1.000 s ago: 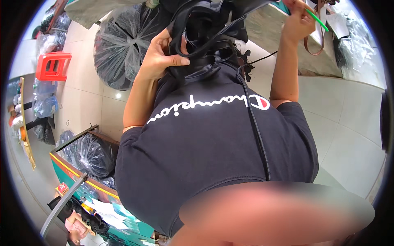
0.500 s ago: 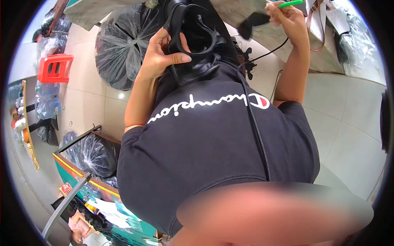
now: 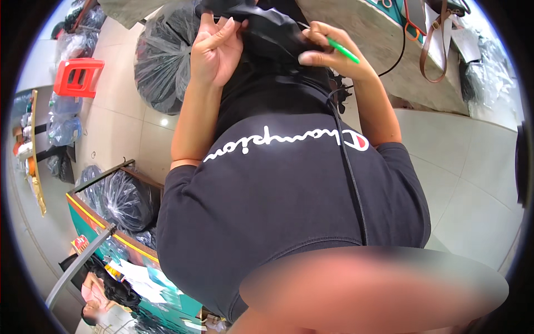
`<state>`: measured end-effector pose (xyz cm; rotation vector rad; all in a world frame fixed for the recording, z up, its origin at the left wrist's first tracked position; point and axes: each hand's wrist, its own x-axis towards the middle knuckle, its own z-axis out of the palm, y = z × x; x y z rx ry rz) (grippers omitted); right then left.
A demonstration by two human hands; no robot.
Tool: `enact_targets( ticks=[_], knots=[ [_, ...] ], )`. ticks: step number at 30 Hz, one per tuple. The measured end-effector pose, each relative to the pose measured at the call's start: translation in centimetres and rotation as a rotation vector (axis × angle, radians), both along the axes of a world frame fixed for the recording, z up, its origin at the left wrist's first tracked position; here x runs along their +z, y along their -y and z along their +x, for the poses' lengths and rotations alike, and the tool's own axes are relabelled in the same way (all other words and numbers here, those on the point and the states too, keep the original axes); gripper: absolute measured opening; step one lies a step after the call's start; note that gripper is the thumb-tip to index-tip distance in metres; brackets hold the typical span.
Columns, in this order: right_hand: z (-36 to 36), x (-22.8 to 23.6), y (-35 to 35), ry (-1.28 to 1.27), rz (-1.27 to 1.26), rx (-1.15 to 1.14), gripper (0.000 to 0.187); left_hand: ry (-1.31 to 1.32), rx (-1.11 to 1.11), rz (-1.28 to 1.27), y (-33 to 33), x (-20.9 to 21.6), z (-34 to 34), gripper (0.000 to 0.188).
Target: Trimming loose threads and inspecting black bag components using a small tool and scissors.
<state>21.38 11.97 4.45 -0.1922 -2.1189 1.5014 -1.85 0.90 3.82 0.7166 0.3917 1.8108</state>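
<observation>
Over my black-clad lap, a glossy, flexible black piece (image 3: 272, 29) stretches between my hands; its exact kind is hard to tell. My left hand (image 3: 216, 54) has its fingers curled at the piece's left end, thumb pointing up. Opposite it, my right hand (image 3: 336, 54) grips a slim tool with a bright green handle (image 3: 343, 50). A thin pale tip of the tool pokes out beyond the fingers, close to the black piece. That hand's thumb and fingertips are at the piece's right edge; whether they also pinch it cannot be made out.
A grey worktop (image 3: 378, 53) lies ahead right, with an orange-handled tool (image 3: 413, 30) and a brown strap (image 3: 431, 72). A plastic-wrapped black bundle (image 3: 166, 67) and red stool (image 3: 78, 78) stand left. A black cord (image 3: 347, 178) crosses my shirt. A person (image 3: 94, 289) is behind left.
My right hand has come down and left from over the worktop to the black piece, bringing the green-handled tool. My left hand has moved up slightly, and the looped black piece has turned.
</observation>
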Motion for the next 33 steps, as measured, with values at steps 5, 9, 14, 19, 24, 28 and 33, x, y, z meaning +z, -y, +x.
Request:
enact_targets(
  ticks=[5,9,14,19,24,28,33],
  knots=[
    [-1.1,2.1,-0.5,-0.238,-0.681,-0.080,0.026,-0.162,-0.046,-0.201,-0.3,-1.1,-3.2,0.054],
    [-0.9,2.7,-2.2,-0.253,-0.726,-0.185,0.037,-0.548,0.081,-0.245,-1.4,0.0,-3.5,0.056],
    [-0.9,10.5,-6.1,0.030,0.224,-0.722,0.043,-0.919,0.555,-0.209,-2.6,4.8,-5.7,0.044],
    [-0.1,17.3,-8.8,-0.627,-1.121,0.348,0.039,-1.561,0.686,-0.182,-3.1,10.8,-7.4,0.042],
    [-1.1,18.4,-7.7,-0.202,-0.099,-0.340,0.035,-1.866,1.043,-0.018,-3.7,7.1,-7.3,0.046],
    [0.0,13.0,-9.0,0.155,-0.205,-0.122,0.031,-1.958,0.201,-0.341,-1.8,-1.0,-2.1,0.053],
    [2.1,6.9,-11.2,0.446,0.177,-0.196,0.039,-1.736,-0.147,-0.130,3.5,-7.6,1.7,0.039]
  ],
)
